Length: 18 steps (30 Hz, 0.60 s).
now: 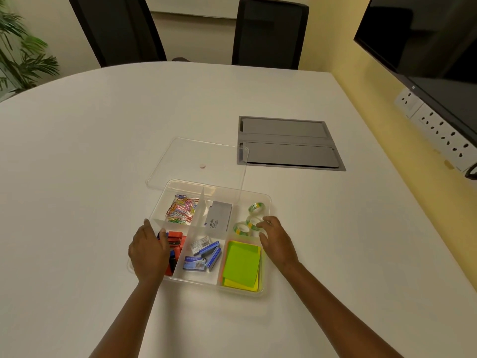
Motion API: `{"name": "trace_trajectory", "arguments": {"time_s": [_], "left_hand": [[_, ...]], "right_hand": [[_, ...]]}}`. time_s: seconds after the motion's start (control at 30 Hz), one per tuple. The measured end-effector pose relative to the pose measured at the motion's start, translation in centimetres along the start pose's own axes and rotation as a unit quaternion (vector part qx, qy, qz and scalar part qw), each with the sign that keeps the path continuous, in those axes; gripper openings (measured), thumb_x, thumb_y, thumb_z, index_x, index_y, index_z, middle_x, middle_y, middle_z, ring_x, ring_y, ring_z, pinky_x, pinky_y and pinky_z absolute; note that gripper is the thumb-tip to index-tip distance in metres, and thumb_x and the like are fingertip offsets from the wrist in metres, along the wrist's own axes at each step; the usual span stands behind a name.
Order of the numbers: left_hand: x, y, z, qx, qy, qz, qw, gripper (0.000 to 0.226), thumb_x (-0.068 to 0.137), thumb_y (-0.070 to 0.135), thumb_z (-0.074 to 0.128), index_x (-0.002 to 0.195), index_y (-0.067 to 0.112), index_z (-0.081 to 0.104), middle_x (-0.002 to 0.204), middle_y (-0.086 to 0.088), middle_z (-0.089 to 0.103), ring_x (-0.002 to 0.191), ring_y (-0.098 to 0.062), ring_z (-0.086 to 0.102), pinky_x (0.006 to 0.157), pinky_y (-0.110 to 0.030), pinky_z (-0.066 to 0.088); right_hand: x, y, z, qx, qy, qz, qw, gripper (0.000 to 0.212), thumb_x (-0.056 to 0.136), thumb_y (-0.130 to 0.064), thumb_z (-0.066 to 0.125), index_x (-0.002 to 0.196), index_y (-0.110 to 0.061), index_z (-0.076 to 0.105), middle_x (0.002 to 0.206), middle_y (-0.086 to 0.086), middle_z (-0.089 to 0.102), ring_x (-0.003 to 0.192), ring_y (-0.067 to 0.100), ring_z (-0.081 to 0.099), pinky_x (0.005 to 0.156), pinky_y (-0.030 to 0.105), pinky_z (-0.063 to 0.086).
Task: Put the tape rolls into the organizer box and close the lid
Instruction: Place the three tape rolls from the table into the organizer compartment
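A clear plastic organizer box [268, 200] is shown from above on a white table [103, 151]. Three small tape rolls [256, 208], patterned green and white, are lying close together in its far right compartment. The right hand [276, 241] is held loosely open beside them, fingertips touching the middle roll; nothing is gripped. The left hand [148, 251] is laid flat and open over the box's left side, above a red stapler [178, 241]. The clear lid [206, 153] is off, lying behind the box and overlapping its rear rim. The lid is judged light, thin, slightly flexible and slippery, best taken by both side edges and lowered squarely. The rolls are judged light and stiff.
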State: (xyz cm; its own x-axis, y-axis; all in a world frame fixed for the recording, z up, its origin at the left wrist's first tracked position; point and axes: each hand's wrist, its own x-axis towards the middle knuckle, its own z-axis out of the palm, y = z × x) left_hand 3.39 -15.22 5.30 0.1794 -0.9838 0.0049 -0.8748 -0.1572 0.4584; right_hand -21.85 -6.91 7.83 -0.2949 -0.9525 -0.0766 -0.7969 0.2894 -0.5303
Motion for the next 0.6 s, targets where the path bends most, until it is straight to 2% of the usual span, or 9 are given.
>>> {"name": "trace_trajectory", "arguments": {"time_s": [0.23,0.33,0.43,0.6], "left_hand": [[-0.5,-0.4,0.2,0.031,-0.011,-0.006,0.999,0.056,0.088,0.022,0.056,0.135,-0.003,0.037,0.124,-0.032,0.055,0.113,-0.049,0.054,0.095,-0.061,0.041],[0.5,-0.4,0.1,0.023,-0.032,-0.007,0.999,0.053,0.089,0.026,0.054,0.133,-0.001,0.039,0.12,-0.03,0.058,0.107,-0.048,0.058,0.092,-0.06,0.045],[2.0,-0.4,-0.1,-0.008,-0.057,-0.012,0.998,0.045,0.092,0.028,0.048,0.128,0.001,0.042,0.117,-0.026,0.06,0.1,-0.045,0.061,0.084,-0.054,0.05],[3.6,-1.1,0.2,-0.014,-0.089,-0.014,0.996,0.037,0.095,0.027,0.04,0.123,0.004,0.044,0.105,-0.02,0.067,0.086,-0.039,0.066,0.068,-0.039,0.05]], "right_hand": [[1.7,-1.0,-1.0,-0.018,-0.007,0.018,1.0,0.032,0.097,-0.012,0.049,0.127,-0.007,0.058,0.133,0.01,0.055,0.121,0.024,0.054,0.099,0.033,0.045],[3.0,-2.4,-0.4,-0.009,-0.06,0.038,0.997,0.03,0.095,-0.019,0.054,0.119,-0.004,0.064,0.124,0.016,0.065,0.113,0.029,0.06,0.094,0.035,0.047],[3.9,-3.7,0.8,-0.038,-0.125,0.061,0.99,0.031,0.093,-0.024,0.058,0.112,-0.002,0.069,0.119,0.019,0.067,0.111,0.031,0.061,0.092,0.036,0.049],[5.1,-4.2,2.2,-0.088,-0.115,0.087,0.986,0.032,0.091,-0.024,0.06,0.111,-0.001,0.069,0.127,0.014,0.057,0.123,0.03,0.048,0.099,0.037,0.049]]}}
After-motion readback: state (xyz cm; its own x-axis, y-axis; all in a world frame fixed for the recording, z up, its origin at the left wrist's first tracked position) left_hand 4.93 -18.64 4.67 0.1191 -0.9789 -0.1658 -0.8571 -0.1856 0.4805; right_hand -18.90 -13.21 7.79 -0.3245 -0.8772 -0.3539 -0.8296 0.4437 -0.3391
